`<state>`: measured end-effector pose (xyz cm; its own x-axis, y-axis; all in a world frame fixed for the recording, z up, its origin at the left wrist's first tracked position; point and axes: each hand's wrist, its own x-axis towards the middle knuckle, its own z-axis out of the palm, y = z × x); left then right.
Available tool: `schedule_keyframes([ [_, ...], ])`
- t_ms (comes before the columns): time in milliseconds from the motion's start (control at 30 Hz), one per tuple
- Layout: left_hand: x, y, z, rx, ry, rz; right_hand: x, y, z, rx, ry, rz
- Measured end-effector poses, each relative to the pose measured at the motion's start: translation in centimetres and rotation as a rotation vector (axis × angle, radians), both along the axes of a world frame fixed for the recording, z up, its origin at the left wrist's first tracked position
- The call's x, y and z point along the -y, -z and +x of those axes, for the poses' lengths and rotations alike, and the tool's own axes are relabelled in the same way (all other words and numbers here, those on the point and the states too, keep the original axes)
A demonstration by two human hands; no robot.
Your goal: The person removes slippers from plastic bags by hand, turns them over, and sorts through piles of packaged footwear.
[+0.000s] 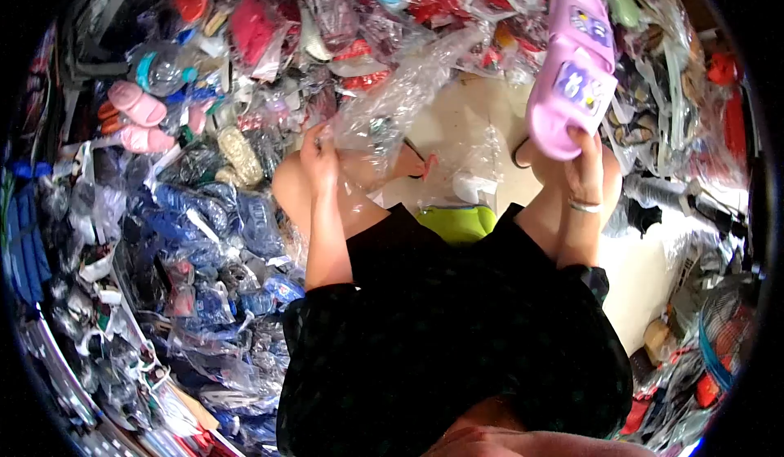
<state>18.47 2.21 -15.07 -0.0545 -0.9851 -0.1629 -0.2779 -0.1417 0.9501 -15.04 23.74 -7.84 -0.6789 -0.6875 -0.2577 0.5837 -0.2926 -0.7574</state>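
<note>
In my right hand (pixel 585 171) is a pair of pink slide sandals (pixel 563 114), held up by the heel end, one above the other. Purple patches with small cartoon figures decorate their straps. My left hand (pixel 319 159) is closed on a clear plastic bag (pixel 384 118), which stretches up and to the right from my fingers. The bag looks crumpled and see-through, and part of it hangs over my knee. Both hands are raised near my knees, well apart from each other.
Heaps of plastic-wrapped footwear surround me, with blue wrapped items (pixel 212 220) on the left. Pink clogs (pixel 139 106) and a water bottle (pixel 163 71) lie at upper left. Between my legs are the pale floor (pixel 465 114) and a lime-green thing (pixel 457 223).
</note>
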Motion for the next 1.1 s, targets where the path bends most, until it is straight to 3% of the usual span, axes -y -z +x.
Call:
schedule_keyframes([
  [100,0.5,-0.8,-2.5,-0.032,0.074,-0.091,-1.3,0.8,0.8,-0.277,-0.231,0.101],
  [267,1.6,1.0,-5.2,-0.181,0.070,-0.090,-4.1,0.2,4.8,0.069,-0.731,0.083],
  [300,2.3,2.3,-4.9,-0.069,0.136,-0.226,-4.3,-0.3,5.8,0.081,-0.788,0.115],
  [367,2.8,3.4,-4.5,0.056,0.193,-0.200,-4.1,-1.0,7.2,0.086,-0.913,0.151],
  [400,2.4,2.3,-5.1,0.117,0.210,-0.298,-4.1,-0.9,7.7,0.139,-0.922,0.091],
  [500,1.4,-0.3,-5.6,0.049,0.224,-0.237,-4.6,0.1,8.6,0.194,-0.903,0.134],
  [633,0.0,-2.6,-5.7,0.341,0.285,-0.215,-4.8,1.2,9.0,0.217,-0.747,0.156],
  [667,-0.2,-3.2,-6.0,0.465,0.306,-0.192,-4.9,1.9,9.0,-0.040,-0.741,0.222],
  [700,-0.2,-2.9,-6.4,0.477,0.356,-0.411,-4.8,2.2,9.1,-0.295,-0.727,0.287],
  [733,-0.5,-2.9,-6.6,0.477,0.357,-0.411,-4.7,2.1,9.2,-0.550,-0.705,0.349],
  [800,-1.7,-3.3,-7.6,0.699,0.446,-0.332,-4.8,0.9,9.4,-0.559,-0.766,0.422],
  [900,-3.1,-3.4,-8.9,0.802,0.566,-0.347,-4.8,0.9,10.3,-1.075,-0.811,0.512],
  [1000,-4.2,-3.4,-9.9,0.776,0.644,-0.389,-4.2,1.0,10.9,-1.192,-0.831,0.620],
  [1100,-5.5,-5.8,-11.1,0.860,0.811,-0.248,-3.9,2.0,11.1,-1.167,-0.812,0.665],
])
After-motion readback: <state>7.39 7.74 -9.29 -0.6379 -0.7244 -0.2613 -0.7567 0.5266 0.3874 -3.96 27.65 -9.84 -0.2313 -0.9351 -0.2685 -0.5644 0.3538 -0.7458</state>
